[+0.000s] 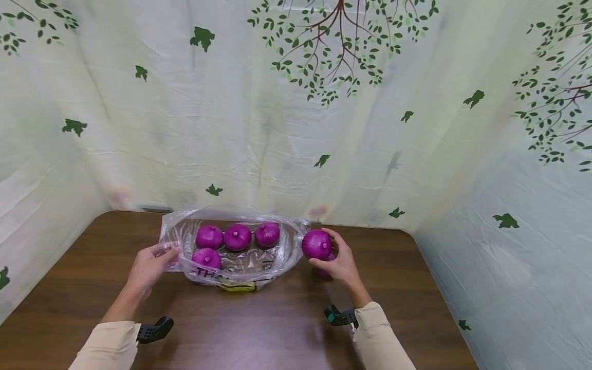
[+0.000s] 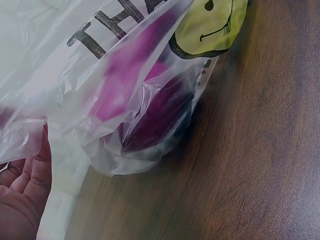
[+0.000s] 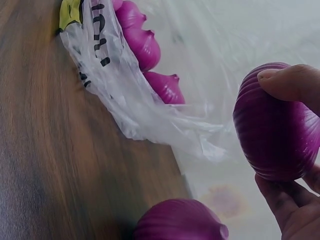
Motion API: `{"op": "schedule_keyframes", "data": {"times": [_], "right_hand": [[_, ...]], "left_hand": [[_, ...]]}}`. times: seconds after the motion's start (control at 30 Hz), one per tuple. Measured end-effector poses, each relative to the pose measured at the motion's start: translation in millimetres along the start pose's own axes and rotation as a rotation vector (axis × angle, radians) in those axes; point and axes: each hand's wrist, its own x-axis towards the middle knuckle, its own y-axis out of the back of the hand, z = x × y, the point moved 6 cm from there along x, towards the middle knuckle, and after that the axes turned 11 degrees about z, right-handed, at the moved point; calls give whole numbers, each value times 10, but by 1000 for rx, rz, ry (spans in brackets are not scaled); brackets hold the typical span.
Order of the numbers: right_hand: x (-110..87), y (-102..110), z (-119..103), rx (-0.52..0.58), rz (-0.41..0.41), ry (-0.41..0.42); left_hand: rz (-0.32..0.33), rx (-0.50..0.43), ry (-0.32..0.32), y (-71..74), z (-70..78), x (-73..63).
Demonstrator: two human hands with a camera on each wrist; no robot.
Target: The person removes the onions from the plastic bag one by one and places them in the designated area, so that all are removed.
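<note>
A clear plastic bag (image 1: 185, 226) with dark lettering and a yellow smiley print lies open on the table, several purple onions (image 1: 238, 237) inside. My left hand (image 1: 150, 264) pinches the bag's left edge between thumb and fingers; that grip also shows at the edge of the left wrist view. Just off the bag's right side, my right hand (image 1: 341, 259) holds one purple onion (image 3: 272, 125) above the table, thumb on one side and fingers on the other. Another onion (image 3: 180, 220) sits on the table below it, mostly hidden in the head view.
The brown wooden table (image 1: 259, 329) ends at the back against a pale curtain (image 1: 231, 128) printed with leaves and branches. Curtain also hangs at both sides. Each wrist wears a dark band (image 1: 154, 330).
</note>
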Motion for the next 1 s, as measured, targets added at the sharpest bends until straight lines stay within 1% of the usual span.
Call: {"op": "schedule_keyframes", "data": {"times": [0.17,0.4,0.5,0.67,0.8,0.9,1.0], "right_hand": [[-23,64,-34,-24,18,-16],[-140,159,-328,-43,3,-10],[-153,205,-333,-37,8,-19],[-140,310,-275,-6,14,-34],[-139,381,-263,-20,24,-44],[-107,416,-116,-15,44,-60],[-63,445,85,-1,71,-63]], "left_hand": [[4,-5,4,3,-3,-3],[1,2,-15,18,8,-7],[-3,5,-16,20,1,-8],[2,3,-9,4,-10,3],[10,18,-12,5,-2,-5],[8,16,-17,11,6,-12],[5,3,-18,7,1,-9]]}}
